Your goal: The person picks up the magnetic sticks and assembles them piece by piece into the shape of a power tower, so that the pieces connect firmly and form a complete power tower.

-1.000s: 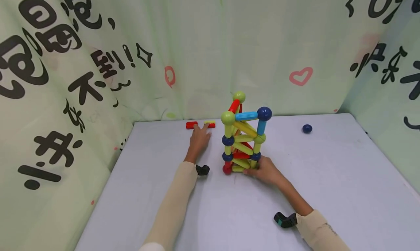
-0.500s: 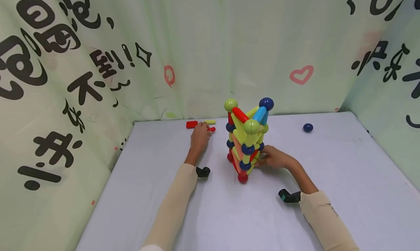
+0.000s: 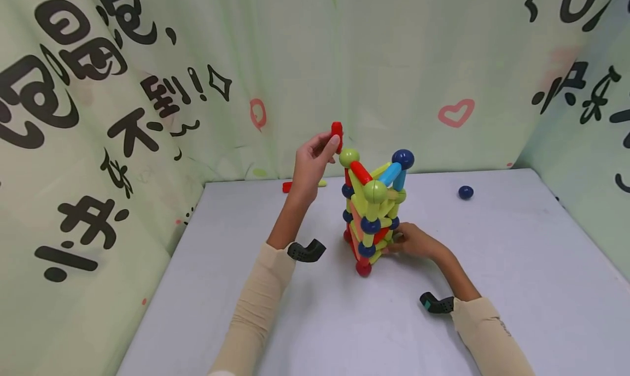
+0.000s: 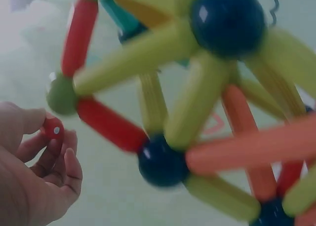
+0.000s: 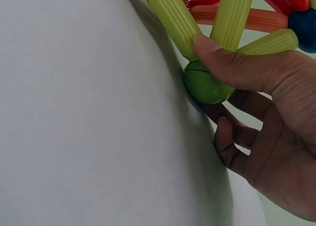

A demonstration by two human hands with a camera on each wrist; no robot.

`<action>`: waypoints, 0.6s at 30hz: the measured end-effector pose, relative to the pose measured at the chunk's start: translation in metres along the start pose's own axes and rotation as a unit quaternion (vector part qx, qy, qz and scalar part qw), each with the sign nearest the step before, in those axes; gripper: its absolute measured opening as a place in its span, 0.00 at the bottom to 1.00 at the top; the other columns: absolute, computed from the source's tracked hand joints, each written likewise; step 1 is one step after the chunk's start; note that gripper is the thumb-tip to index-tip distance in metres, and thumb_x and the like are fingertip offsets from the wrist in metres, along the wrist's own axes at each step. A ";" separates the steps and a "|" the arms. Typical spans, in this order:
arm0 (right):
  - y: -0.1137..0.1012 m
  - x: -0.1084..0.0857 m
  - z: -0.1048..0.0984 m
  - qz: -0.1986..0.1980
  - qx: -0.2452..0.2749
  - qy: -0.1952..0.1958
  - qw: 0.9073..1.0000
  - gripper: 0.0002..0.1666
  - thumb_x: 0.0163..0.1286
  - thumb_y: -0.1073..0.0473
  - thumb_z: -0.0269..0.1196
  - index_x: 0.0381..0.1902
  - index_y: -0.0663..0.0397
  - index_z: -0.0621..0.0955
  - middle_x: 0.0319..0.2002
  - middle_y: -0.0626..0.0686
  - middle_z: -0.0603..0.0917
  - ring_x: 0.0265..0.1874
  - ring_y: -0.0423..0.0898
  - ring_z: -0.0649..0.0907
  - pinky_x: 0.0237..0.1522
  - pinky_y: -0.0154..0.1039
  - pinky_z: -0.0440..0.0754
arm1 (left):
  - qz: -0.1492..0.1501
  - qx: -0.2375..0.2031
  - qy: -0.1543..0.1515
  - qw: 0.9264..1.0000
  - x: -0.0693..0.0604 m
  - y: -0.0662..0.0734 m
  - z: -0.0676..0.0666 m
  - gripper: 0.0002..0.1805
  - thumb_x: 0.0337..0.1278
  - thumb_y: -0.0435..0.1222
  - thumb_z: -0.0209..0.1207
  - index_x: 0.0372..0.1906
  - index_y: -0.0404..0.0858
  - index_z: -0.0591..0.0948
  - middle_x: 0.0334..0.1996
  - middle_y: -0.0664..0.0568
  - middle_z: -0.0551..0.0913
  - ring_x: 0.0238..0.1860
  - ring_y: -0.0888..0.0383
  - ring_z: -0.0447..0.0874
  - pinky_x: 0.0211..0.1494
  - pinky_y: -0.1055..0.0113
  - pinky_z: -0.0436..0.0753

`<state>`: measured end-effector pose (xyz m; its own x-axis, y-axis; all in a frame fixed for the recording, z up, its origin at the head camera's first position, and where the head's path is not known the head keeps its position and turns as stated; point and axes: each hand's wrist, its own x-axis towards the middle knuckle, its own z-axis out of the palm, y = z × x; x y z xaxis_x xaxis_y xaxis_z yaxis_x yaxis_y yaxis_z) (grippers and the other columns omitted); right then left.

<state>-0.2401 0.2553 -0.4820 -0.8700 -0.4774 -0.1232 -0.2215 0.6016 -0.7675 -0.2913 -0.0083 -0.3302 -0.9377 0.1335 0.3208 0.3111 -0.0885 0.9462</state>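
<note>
A tower of magnetic rods and balls [image 3: 376, 192] stands on the white table, built from yellow-green, red, blue and orange rods. My left hand [image 3: 310, 163] is raised at its upper left and pinches a short red magnetic rod [image 3: 337, 134] upright between thumb and fingers. This rod is just above and beside the green ball [image 3: 349, 157] at the tower's top corner; whether they touch is unclear. Low at the tower's right side, my right hand [image 3: 415, 240] holds the base. In the right wrist view, its thumb and fingers grip around a green ball [image 5: 207, 85] and the rod ends there.
A loose dark blue ball [image 3: 465, 192] lies at the back right of the table. Behind my left wrist, a red rod [image 3: 287, 187] and a yellow-green rod [image 3: 322, 183] lie near the back edge. A printed curtain [image 3: 394, 64] hangs behind the table.
My left hand has picked up a red rod from the table's back edge and lifted it to the tower's top. The tower has been turned by my right hand, which stays at its base.
</note>
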 end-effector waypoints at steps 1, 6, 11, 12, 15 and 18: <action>0.000 0.000 0.000 -0.002 0.000 0.002 1.000 0.28 0.64 0.57 0.68 0.59 0.63 0.76 0.53 0.61 0.84 0.53 0.58 0.80 0.58 0.58 0.77 | 0.010 -0.010 -0.008 1.000 -0.001 0.007 0.003 0.19 0.68 0.42 0.57 0.58 0.36 0.78 0.48 0.43 0.81 0.44 0.57 0.79 0.49 0.67 0.82; 0.001 -0.001 0.003 -0.016 0.003 0.012 1.000 0.27 0.64 0.58 0.68 0.59 0.63 0.76 0.53 0.62 0.83 0.54 0.60 0.80 0.58 0.60 0.76 | 0.033 -0.048 -0.066 0.996 -0.005 0.022 0.012 0.18 0.70 0.40 0.55 0.58 0.34 0.76 0.47 0.39 0.83 0.48 0.55 0.84 0.58 0.65 0.81; 0.004 -0.001 0.006 -0.018 -0.003 0.020 1.000 0.27 0.65 0.58 0.67 0.59 0.63 0.77 0.54 0.62 0.83 0.54 0.60 0.81 0.58 0.58 0.77 | 0.052 -0.041 -0.095 0.993 -0.007 0.022 0.013 0.19 0.73 0.37 0.50 0.63 0.35 0.73 0.46 0.37 0.83 0.47 0.53 0.86 0.59 0.63 0.81; 0.004 -0.001 0.007 -0.017 -0.004 0.022 1.000 0.27 0.65 0.59 0.67 0.59 0.63 0.76 0.54 0.62 0.83 0.54 0.60 0.81 0.58 0.58 0.77 | 0.057 -0.033 -0.101 0.993 -0.008 0.022 0.013 0.20 0.74 0.37 0.49 0.65 0.35 0.72 0.46 0.36 0.82 0.48 0.52 0.85 0.59 0.63 0.81; 0.002 -0.003 0.006 -0.017 -0.007 0.026 0.999 0.27 0.65 0.59 0.67 0.60 0.64 0.75 0.55 0.63 0.82 0.55 0.61 0.80 0.58 0.58 0.77 | 0.065 0.002 -0.126 0.990 -0.008 0.022 0.014 0.23 0.75 0.38 0.47 0.70 0.37 0.69 0.47 0.36 0.82 0.51 0.51 0.83 0.59 0.65 0.81; -0.006 -0.009 -0.001 -0.011 -0.006 0.010 1.000 0.32 0.65 0.58 0.67 0.64 0.63 0.71 0.58 0.65 0.79 0.58 0.63 0.77 0.59 0.59 0.77 | 0.053 0.025 -0.152 0.987 -0.008 0.023 0.016 0.24 0.74 0.40 0.49 0.70 0.41 0.69 0.49 0.38 0.82 0.54 0.48 0.81 0.56 0.66 0.81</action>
<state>-0.2317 0.2563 -0.4761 -0.8730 -0.4786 -0.0936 -0.2464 0.5985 -0.7623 -0.2744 0.0040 -0.3108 -0.8119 0.4169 0.4086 0.4191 -0.0708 0.9052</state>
